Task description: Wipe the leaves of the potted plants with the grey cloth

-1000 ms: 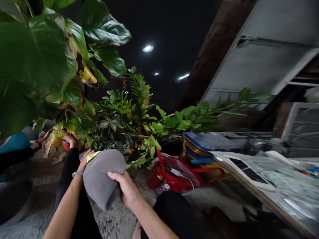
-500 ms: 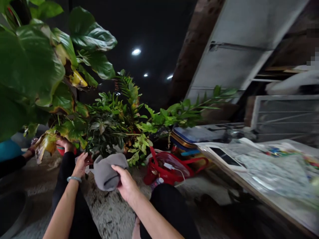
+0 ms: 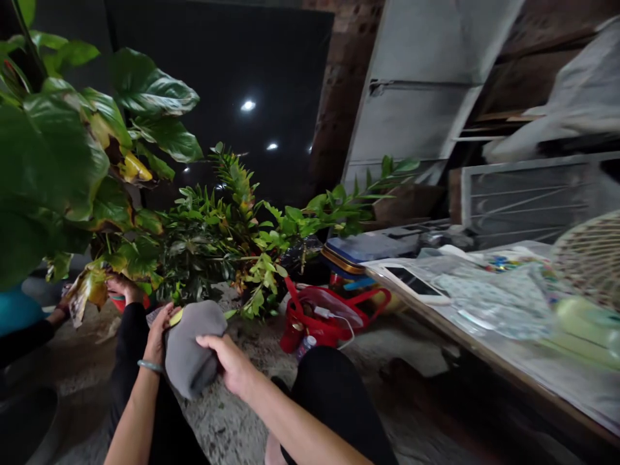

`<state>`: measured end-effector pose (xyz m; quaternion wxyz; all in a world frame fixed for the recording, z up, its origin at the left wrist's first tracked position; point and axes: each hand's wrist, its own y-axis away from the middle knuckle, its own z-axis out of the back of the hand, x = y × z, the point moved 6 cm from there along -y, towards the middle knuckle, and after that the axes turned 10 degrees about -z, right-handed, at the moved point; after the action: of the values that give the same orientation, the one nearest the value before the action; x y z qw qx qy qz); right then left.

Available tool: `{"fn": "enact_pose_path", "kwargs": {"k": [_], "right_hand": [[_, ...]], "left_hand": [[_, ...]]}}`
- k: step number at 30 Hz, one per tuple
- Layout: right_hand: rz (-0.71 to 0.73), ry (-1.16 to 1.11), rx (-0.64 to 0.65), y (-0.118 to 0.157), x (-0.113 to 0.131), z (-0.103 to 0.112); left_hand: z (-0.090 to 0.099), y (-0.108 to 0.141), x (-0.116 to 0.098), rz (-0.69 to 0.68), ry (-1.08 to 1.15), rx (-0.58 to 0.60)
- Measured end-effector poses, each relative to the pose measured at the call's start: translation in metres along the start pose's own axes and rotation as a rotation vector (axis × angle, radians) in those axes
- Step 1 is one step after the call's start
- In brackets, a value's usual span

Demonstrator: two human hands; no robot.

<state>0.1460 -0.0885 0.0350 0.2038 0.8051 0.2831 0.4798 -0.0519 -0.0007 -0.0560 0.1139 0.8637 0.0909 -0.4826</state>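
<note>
My right hand [image 3: 230, 365] is closed round a folded grey cloth [image 3: 191, 349], thumb on top and fingers underneath. At the cloth's upper left edge, my left hand [image 3: 159, 329] pinches what looks like a yellow-green leaf [image 3: 175, 317]. A pale bangle [image 3: 150, 365] circles my left wrist. Just beyond both hands grow leafy green plants [image 3: 194, 258], and a large-leaved plant [image 3: 43, 155] with some yellowed, browned leaves stands at the left. The cloth hides part of my left fingers and most of the leaf.
A red bag [image 3: 320, 320] with a white cable sits right of my hands, beside my knee. Farther right, a table [image 3: 484, 349] bears a white tablet [image 3: 411, 284] and a fan [image 3: 593, 258]. Another person's hand [image 3: 62, 303] shows at the far left, near a blue-green object [image 3: 19, 310].
My right hand has brought the grey cloth left, up against my left hand. A yellow-green piece now shows at my left fingers. The view has turned slightly right.
</note>
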Motion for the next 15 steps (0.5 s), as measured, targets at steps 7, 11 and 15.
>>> {"fn": "enact_pose_path", "kwargs": {"k": [7, 11, 15], "right_hand": [[0.045, -0.004, 0.084, 0.082, 0.012, 0.103], [0.012, -0.167, -0.09, 0.092, 0.005, 0.167], [-0.007, -0.284, -0.171, 0.076, -0.019, 0.202]], "left_hand": [[-0.002, 0.052, 0.036, 0.114, 0.117, -0.198], [-0.026, 0.093, 0.065, 0.2, 0.02, -0.141], [-0.045, 0.11, 0.076, 0.263, -0.056, -0.093]]}}
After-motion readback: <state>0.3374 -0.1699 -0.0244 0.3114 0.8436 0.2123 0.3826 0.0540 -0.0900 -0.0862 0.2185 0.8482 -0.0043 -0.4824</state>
